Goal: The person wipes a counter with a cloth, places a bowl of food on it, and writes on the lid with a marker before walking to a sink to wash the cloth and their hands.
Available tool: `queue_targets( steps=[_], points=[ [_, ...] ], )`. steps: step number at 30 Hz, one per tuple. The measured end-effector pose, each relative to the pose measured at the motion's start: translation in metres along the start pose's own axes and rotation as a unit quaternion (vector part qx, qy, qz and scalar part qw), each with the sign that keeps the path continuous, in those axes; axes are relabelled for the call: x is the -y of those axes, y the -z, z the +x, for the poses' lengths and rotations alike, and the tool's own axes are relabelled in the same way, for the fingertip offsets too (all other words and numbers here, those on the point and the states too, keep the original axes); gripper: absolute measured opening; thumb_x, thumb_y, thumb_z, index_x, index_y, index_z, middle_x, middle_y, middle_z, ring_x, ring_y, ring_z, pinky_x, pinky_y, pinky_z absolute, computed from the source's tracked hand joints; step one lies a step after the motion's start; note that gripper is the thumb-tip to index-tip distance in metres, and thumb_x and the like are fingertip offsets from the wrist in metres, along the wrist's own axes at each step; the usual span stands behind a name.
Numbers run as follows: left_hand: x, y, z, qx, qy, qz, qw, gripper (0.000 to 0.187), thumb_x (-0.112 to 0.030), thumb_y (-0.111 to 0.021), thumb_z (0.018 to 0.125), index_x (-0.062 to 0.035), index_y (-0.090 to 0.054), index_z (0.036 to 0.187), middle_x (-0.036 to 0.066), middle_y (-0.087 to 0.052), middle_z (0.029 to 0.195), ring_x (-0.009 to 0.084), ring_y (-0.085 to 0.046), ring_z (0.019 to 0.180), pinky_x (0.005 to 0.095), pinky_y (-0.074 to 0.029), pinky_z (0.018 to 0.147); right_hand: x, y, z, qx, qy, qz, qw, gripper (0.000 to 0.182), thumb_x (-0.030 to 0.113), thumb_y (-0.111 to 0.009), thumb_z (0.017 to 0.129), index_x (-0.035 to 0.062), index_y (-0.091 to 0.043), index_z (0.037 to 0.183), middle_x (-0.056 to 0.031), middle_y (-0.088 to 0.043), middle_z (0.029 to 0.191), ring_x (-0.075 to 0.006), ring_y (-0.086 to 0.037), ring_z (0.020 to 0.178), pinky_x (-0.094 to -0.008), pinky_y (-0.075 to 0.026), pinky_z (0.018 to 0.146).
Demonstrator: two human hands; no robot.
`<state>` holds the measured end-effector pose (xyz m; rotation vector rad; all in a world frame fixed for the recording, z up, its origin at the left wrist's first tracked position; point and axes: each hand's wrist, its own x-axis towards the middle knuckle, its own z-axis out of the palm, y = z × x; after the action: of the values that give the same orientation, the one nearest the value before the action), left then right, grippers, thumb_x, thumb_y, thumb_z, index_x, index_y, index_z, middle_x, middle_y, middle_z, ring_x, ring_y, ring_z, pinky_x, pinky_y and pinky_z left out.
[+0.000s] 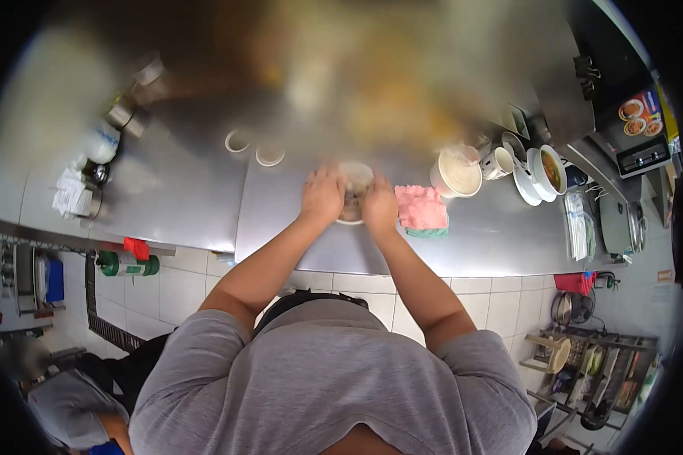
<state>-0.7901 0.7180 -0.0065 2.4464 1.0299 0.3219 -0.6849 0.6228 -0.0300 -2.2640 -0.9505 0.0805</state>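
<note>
Head view: left hand [324, 193] and right hand [379, 203] partly hide bowl [358, 170]; contents [350, 199] blurred.

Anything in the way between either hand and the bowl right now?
Nothing visible: the left hand and right hand are at opposite sides of the bowl. The pink cloth lies beyond the right hand, not between.

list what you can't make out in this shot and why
All in the head view:
- Inside the bowl: partly covered by the left hand and right hand, the rest blurred.
- Exact grip: the fingers are blurred.
- Top of the picture: a heavy blur hides what is there.
- Person at lower left: cut off by the dark lens edge.
- Wording on the food poster: too small.
</note>
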Motion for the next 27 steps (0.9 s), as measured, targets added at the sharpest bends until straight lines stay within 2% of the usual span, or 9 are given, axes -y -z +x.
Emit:
queue_targets(
  steps=[6, 10, 12, 14, 16, 18, 20, 24, 27],
  points=[
    [0.034, 0.016, 0.034, 0.086, -0.055, -0.068, 0.992, 0.060, -0.034, -0.053, 0.089, -0.0049, -0.035, 0.138, 0.023, -0.046, 0.129, 0.0392, -0.049, 0.112, 0.0452, -0.041, 0.094, 0.022, 0.004, 0.006, 0.059, -0.037, -0.046, 0.997, 0.042, 0.010, -0.054, 0.084, 0.0040, -0.048, 0.125, -0.0256, -0.059, 0.105, -0.0398, -0.059, 0.092, -0.0453, -0.048, 0.078],
    [0.089, 0.089, 0.141, -0.240, -0.009, -0.229, 0.943, 0.051, -0.035, -0.058, 0.088, 0.0035, -0.050, 0.121, 0.026, -0.048, 0.124, 0.0377, -0.046, 0.116, 0.0415, -0.037, 0.098, 0.032, 0.010, 0.012, -0.073, -0.077, 0.063, 0.992, 0.037, 0.012, -0.055, 0.087, 0.0018, -0.050, 0.122, -0.0232, -0.057, 0.111, -0.0374, -0.056, 0.099, -0.0432, -0.045, 0.085],
    [0.148, 0.086, 0.216, -0.279, 0.157, -0.207, 0.925, 0.047, -0.038, -0.056, 0.089, 0.0043, -0.058, 0.109, 0.030, -0.050, 0.120, 0.0406, -0.049, 0.109, 0.0440, -0.036, 0.097, 0.052, 0.030, 0.014, -0.117, -0.068, 0.097, 0.986, 0.035, 0.013, -0.055, 0.088, 0.0010, -0.051, 0.120, -0.0220, -0.056, 0.113, -0.0366, -0.055, 0.102, -0.0427, -0.044, 0.087],
    [0.165, 0.090, 0.245, -0.118, 0.214, -0.313, 0.918, 0.038, -0.034, -0.059, 0.088, 0.0029, -0.064, 0.096, 0.023, -0.057, 0.111, 0.0317, -0.053, 0.103, 0.0395, -0.040, 0.091, 0.068, 0.040, 0.018, -0.113, -0.004, 0.056, 0.992, 0.034, 0.012, -0.058, 0.086, 0.0007, -0.053, 0.117, -0.0196, -0.053, 0.117, -0.0349, -0.053, 0.103, -0.0419, -0.043, 0.088],
    [0.239, 0.032, 0.305, 0.007, 0.290, -0.483, 0.826, 0.031, -0.030, -0.061, 0.087, 0.0010, -0.066, 0.091, 0.018, -0.062, 0.101, 0.0256, -0.055, 0.097, 0.0357, -0.042, 0.086, 0.087, 0.041, 0.024, -0.105, 0.012, 0.058, 0.993, 0.032, 0.010, -0.059, 0.084, 0.0010, -0.054, 0.115, -0.0189, -0.053, 0.118, -0.0342, -0.054, 0.103, -0.0400, -0.044, 0.087],
    [0.194, 0.072, 0.259, 0.012, 0.304, -0.493, 0.815, 0.022, -0.024, -0.064, 0.086, -0.0028, -0.067, 0.083, 0.008, -0.064, 0.088, 0.0163, -0.055, 0.086, 0.0292, -0.042, 0.078, 0.105, 0.036, 0.032, -0.081, 0.032, 0.108, 0.990, 0.034, 0.008, -0.060, 0.082, 0.0026, -0.054, 0.115, -0.0180, -0.053, 0.119, -0.0311, -0.054, 0.101, -0.0380, -0.046, 0.084],
    [0.161, 0.101, 0.197, -0.126, 0.197, -0.524, 0.819, 0.017, -0.021, -0.064, 0.086, -0.0044, -0.067, 0.083, 0.003, -0.063, 0.082, 0.0128, -0.055, 0.079, 0.0272, -0.041, 0.075, 0.122, 0.022, 0.043, -0.048, 0.014, 0.142, 0.989, 0.032, 0.009, -0.060, 0.082, 0.0024, -0.055, 0.114, -0.0173, -0.054, 0.116, -0.0299, -0.056, 0.099, -0.0378, -0.047, 0.082],
    [0.163, 0.097, 0.090, -0.052, 0.227, -0.536, 0.811, 0.014, -0.016, -0.064, 0.085, -0.0026, -0.066, 0.090, 0.002, -0.062, 0.090, 0.0107, -0.053, 0.079, 0.0260, -0.041, 0.070, 0.153, -0.039, 0.082, 0.067, -0.003, 0.245, 0.967, 0.021, 0.009, -0.059, 0.084, 0.0049, -0.062, 0.104, -0.0105, -0.060, 0.102, -0.0205, -0.057, 0.084, -0.0325, -0.048, 0.071],
    [0.173, 0.082, 0.068, -0.045, 0.229, -0.550, 0.802, 0.015, -0.020, -0.063, 0.088, -0.0055, -0.065, 0.087, 0.002, -0.064, 0.083, 0.0108, -0.055, 0.087, 0.0257, -0.037, 0.086, 0.153, -0.118, 0.142, 0.083, 0.065, 0.208, 0.972, 0.029, 0.027, -0.061, 0.085, 0.0006, -0.064, 0.097, -0.0167, -0.066, 0.086, -0.0292, -0.062, 0.072, -0.0376, -0.049, 0.069]
  ],
)
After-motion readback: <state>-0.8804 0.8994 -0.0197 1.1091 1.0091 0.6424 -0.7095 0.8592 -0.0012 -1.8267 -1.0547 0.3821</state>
